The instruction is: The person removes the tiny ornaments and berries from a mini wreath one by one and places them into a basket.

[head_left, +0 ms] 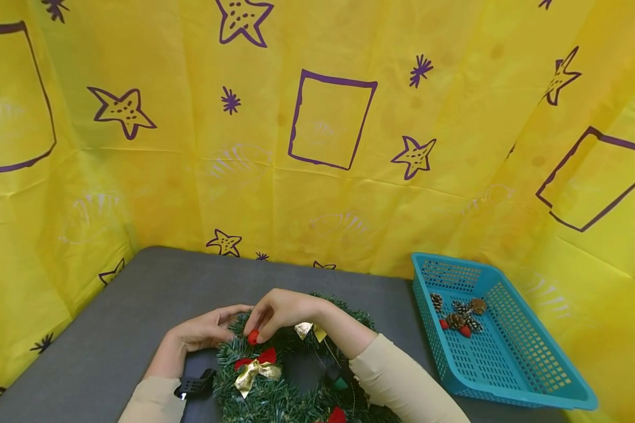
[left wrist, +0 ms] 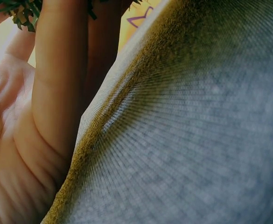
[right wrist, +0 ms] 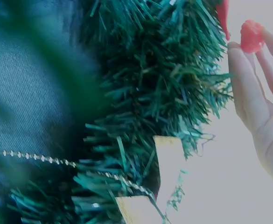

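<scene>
A green tinsel wreath (head_left: 227, 376) lies on the grey table. Its front carries a gold bow (head_left: 256, 371) over a red one (head_left: 267, 355), with another gold bow (head_left: 303, 330) near the top. Between the thumb and fingers of my right hand (head_left: 291, 311), a small bumpy red berry ornament (head_left: 253, 336) is pinched over the wreath's upper left. My left hand (head_left: 206, 329) grips the outer left edge, its fingertips partly hidden in the greenery. From the left wrist, the fingers (left wrist: 59, 70) reach up to the tinsel. The right wrist view shows the berry (right wrist: 252, 36) at fingertips beside the wreath.
A turquoise basket (head_left: 508, 294) at the right holds several pinecones (head_left: 456, 321) and red berries (head_left: 464, 331). A beaded string (right wrist: 33, 156) hangs across the wreath's opening. A black strap (head_left: 196, 385) is beside the left wrist. Yellow patterned cloth (head_left: 275, 200) surrounds the table.
</scene>
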`<state>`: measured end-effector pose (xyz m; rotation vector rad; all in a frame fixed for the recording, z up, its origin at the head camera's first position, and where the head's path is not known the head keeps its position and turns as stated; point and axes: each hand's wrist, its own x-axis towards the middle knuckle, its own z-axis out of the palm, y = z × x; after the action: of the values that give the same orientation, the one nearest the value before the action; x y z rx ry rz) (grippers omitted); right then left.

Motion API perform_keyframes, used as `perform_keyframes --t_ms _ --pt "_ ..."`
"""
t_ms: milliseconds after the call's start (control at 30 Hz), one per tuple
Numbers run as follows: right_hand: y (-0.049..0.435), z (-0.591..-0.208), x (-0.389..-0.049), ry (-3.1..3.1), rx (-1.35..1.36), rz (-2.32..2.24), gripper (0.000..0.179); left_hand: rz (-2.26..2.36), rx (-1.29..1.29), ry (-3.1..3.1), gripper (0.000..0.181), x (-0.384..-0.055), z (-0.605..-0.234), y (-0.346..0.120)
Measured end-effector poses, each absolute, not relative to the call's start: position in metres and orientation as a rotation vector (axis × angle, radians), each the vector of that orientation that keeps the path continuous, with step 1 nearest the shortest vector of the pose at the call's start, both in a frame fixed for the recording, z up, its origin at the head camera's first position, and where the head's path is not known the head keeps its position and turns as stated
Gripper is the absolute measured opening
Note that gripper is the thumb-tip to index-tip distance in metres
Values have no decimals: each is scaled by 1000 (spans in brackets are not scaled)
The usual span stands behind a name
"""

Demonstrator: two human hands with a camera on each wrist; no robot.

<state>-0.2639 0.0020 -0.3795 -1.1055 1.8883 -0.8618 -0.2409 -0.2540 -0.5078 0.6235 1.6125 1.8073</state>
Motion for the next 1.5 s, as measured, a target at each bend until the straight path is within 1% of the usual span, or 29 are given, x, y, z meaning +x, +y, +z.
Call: perform_keyframes --t_ms 233,333,900,1233,1500 --pt "9 -371 -269 1897 -1075 -904 25 1766 529 1690 72 -240 -504 -253" --pt "13 -367 -271 1913 -1062 -913 25 1758 521 1697 74 -240 -503 -253" --pt "57 -351 -296 2032 -985 -964 29 1797 572 1639 58 -240 -507 -251" --pt "99 -345 -313 2053 -961 -1087 33 1803 610 1620 60 -238 -508 -250" --pt "136 -341 -323 2145 -864 -1144 35 1779 577 1663 63 -239 -506 -253"
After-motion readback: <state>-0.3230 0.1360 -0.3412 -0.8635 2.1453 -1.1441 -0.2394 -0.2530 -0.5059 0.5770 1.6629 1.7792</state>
